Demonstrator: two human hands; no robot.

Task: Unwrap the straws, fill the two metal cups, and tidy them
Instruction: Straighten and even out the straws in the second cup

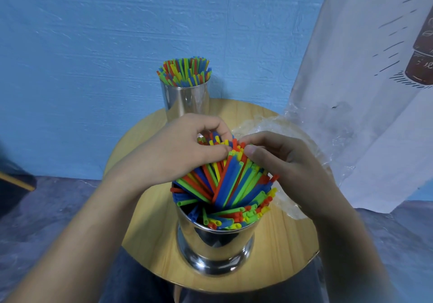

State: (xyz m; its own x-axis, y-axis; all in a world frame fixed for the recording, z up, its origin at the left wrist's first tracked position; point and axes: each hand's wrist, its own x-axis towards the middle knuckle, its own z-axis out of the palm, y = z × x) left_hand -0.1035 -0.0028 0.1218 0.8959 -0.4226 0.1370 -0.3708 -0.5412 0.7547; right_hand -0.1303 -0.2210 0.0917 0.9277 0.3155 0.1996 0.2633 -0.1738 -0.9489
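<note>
Left hand (178, 153): fingers curled over the upper tips of the straws (229, 185), thumb pinching them from the near side.
Right hand (288, 162): close beside the left, almost touching it; thumb on the same tips, fingers curled round their far side.
Straws: directly under and between both hands, standing in the near cup (215, 244). They are fanned, not upright.
Long axis: the held straws lean up and away from the person, lower ends down in the cup below the wrists, upper ends gathered at the fingertips.
Loose ones: shorter-looking ends lie low along the rim below the right hand.
Nearer hand: both equally near; neither has to reach.
Coming move, as I judge it: bring the gathered tips back over the cup's middle so the fan stands straight.
Far cup (187, 101): beyond the left hand's knuckles, its load already upright and even.
Wrap (269, 124): crumpled on the bench (145, 232), beyond and under the right hand.
</note>
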